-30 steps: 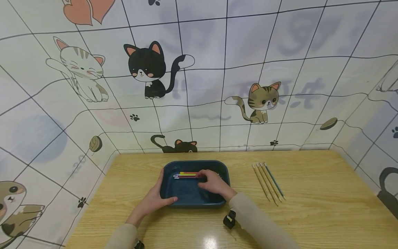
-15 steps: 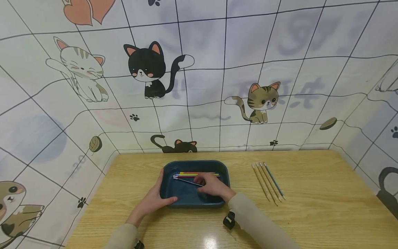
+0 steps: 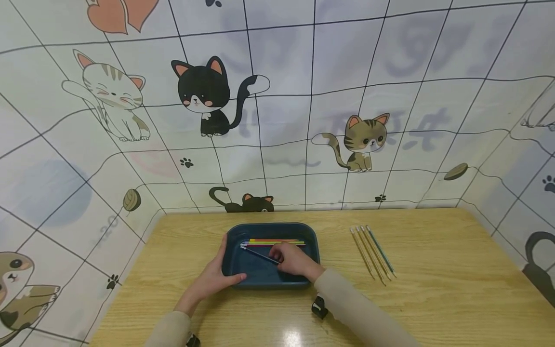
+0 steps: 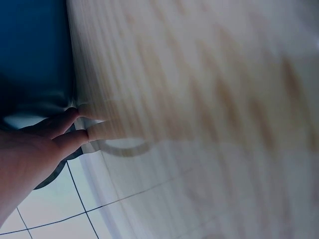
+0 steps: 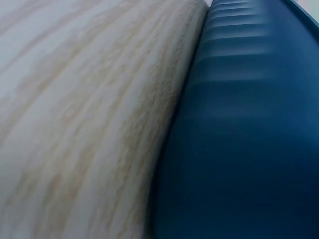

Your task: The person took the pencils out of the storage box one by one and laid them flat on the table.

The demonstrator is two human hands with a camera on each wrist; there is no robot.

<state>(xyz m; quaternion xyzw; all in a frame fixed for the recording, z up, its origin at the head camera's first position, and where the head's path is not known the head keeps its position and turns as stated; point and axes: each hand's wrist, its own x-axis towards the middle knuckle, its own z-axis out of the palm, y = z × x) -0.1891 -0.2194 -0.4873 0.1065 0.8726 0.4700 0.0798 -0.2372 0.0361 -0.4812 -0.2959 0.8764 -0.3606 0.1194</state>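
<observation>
A dark blue tray (image 3: 256,274) sits on the table. My left hand (image 3: 210,277) holds its left side, thumb over the front left corner and fingers along the outer wall; in the left wrist view, fingers (image 4: 72,139) touch the wall. Inside the tray my right hand (image 3: 296,260) pinches a dark pencil (image 3: 260,255). That pencil lies slanted, white eraser end at the left, its right end hidden by the hand. Behind it, several coloured pencils (image 3: 264,240), red, yellow and pink among them, lie side by side along the back. The right wrist view shows no hand, only the tray's outer wall (image 5: 234,149).
Right of the tray, several pencils lie nearly parallel on the wooden table (image 3: 442,270), plain wood-coloured pencils (image 3: 367,258) and a blue pencil (image 3: 380,251). A wall covering with cat drawings (image 3: 204,96) rises behind the table. A small black device (image 3: 319,307) sits at the right wrist.
The dark pencil's right end has swung toward the front, away from the row of coloured pencils, with the right hand on it. The left hand has stayed on the tray.
</observation>
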